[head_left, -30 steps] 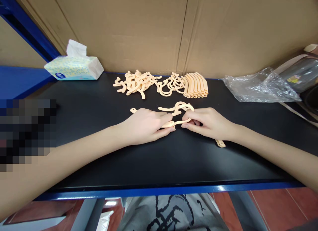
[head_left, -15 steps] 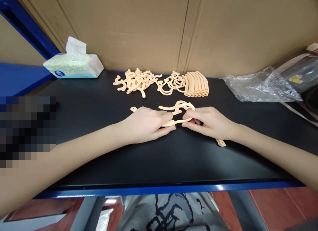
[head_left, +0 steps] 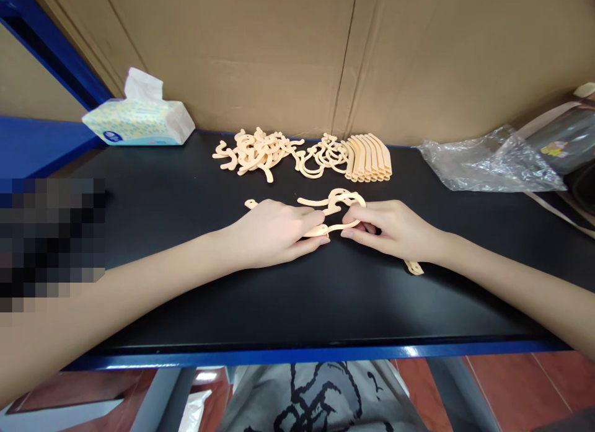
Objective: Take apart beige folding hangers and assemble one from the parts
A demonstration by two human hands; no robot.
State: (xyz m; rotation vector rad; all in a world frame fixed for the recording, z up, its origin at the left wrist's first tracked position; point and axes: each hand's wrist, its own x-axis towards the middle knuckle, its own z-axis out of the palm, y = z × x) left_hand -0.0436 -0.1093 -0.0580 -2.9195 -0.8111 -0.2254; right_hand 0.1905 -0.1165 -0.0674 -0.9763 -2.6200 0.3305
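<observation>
At the middle of the black table, my left hand [head_left: 283, 233] is closed on a flat cream plastic arm [head_left: 317, 232], whose other end [head_left: 251, 204] sticks out behind the hand. My right hand [head_left: 388, 229] pinches a curved cream hook [head_left: 341, 226], and the hook's end meets the arm at my left fingertips. Just behind the fingers lie more curved cream pieces [head_left: 310, 202]. From under my right wrist pokes the end of another cream piece [head_left: 414, 268]; the rest of it is hidden.
Toward the back of the black table [head_left: 297, 308] are a pile of curved cream pieces [head_left: 260, 152], a cluster of hooks [head_left: 312, 165] and a neat row of cream arms [head_left: 369, 158]. A tissue pack [head_left: 139, 121] stands back left, a clear plastic bag [head_left: 488, 162] back right.
</observation>
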